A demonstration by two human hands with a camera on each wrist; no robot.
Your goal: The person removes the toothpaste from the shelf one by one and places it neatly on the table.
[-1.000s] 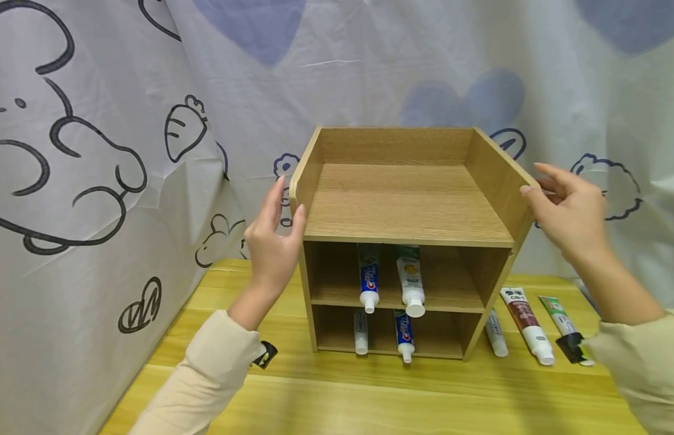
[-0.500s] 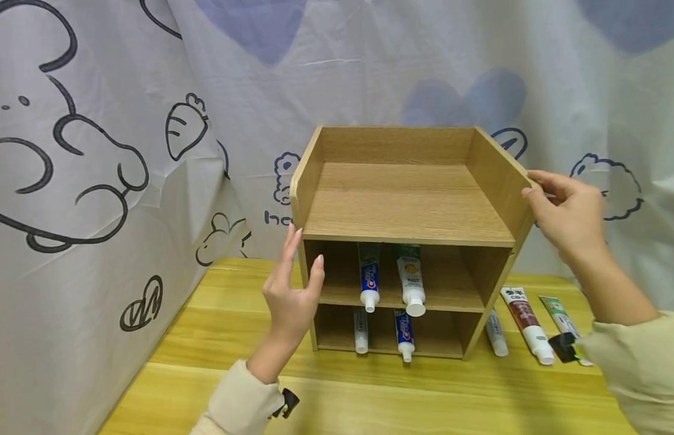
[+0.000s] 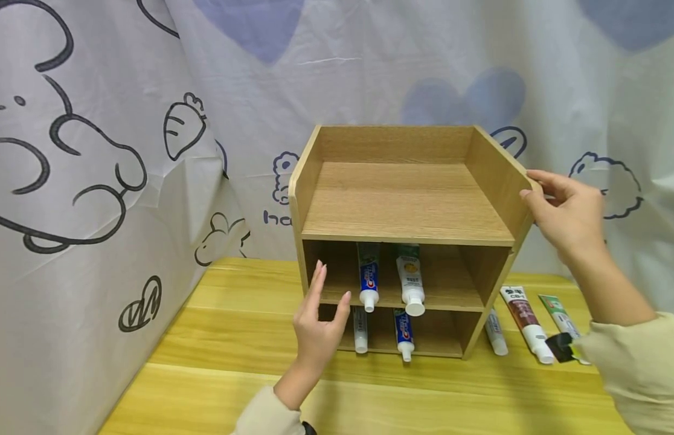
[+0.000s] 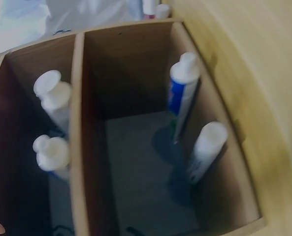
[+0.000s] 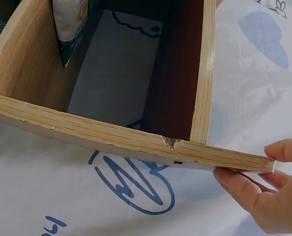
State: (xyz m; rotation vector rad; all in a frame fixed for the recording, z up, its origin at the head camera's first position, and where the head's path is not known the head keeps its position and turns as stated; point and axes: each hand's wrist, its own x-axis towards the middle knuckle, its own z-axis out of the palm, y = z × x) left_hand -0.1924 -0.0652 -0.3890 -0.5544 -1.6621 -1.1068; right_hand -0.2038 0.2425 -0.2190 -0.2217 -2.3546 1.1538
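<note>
"Two hands at work: what does the right hand have?"

"A pinch, thumb and fingers on either side, at the front upper corner of the wooden shelf."

"And the left hand?"

"Fingers spread, nothing held, raised before the shelf's lower left. Whether it touches wood, I can't tell."

"Which step is that?"

"My judgement: the right steadies the shelf while the left passes along its front."

"What would the next move call for?"

"A firm right pinch, I'd say, and care from the left near the tube ends jutting out of the shelf."

"Which tubes?"

"In the shelf's middle compartment, a blue-and-green tube and a broad white tube. In its bottom one, a slim white tube and a blue tube. Right of the shelf, on the yellow table, a small pale tube, a maroon-and-white tube and a green-and-white tube."

"What differs from a second ago?"

"The left hand was beside the shelf's upper left edge; now it is lower and farther right. The right forefinger, then apart from the corner, now meets it. Shelf and tubes look unmoved."
</note>
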